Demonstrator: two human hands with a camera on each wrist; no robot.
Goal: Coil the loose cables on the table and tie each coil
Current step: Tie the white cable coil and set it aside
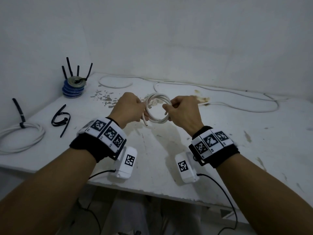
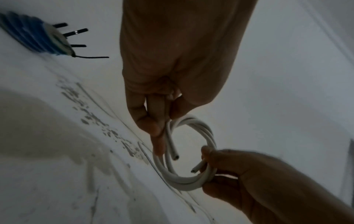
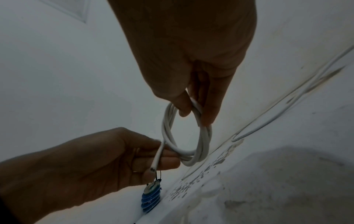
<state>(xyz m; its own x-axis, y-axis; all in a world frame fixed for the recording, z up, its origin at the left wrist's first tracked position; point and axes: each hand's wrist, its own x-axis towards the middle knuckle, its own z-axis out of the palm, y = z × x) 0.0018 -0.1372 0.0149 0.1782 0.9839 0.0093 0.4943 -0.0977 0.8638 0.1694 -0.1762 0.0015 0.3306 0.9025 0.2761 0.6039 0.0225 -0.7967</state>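
A small coil of white cable (image 1: pixel 157 119) hangs between my two hands above the middle of the table (image 1: pixel 169 150). My left hand (image 1: pixel 142 110) pinches the coil's left side, and one cut cable end (image 1: pixel 145 123) pokes down below its fingers. On the opposite side my right hand (image 1: pixel 166 110) grips the loops with curled fingers. In the left wrist view the coil (image 2: pixel 182 183) shows several loops and two cut ends, held by the left hand (image 2: pixel 160 121) and right hand (image 2: pixel 209 163). From the right wrist I see the coil (image 3: pixel 205 141) between the right hand (image 3: pixel 193 110) and left hand (image 3: pixel 166 157).
A tied white coil (image 1: pixel 22 139) lies at the table's left edge, with loose black ties (image 1: pixel 61 117) beside it. A stack of blue coils (image 1: pixel 73 89) with black ties sticking up stands at the back left. Loose white cables (image 1: pixel 237 106) trail along the back and right.
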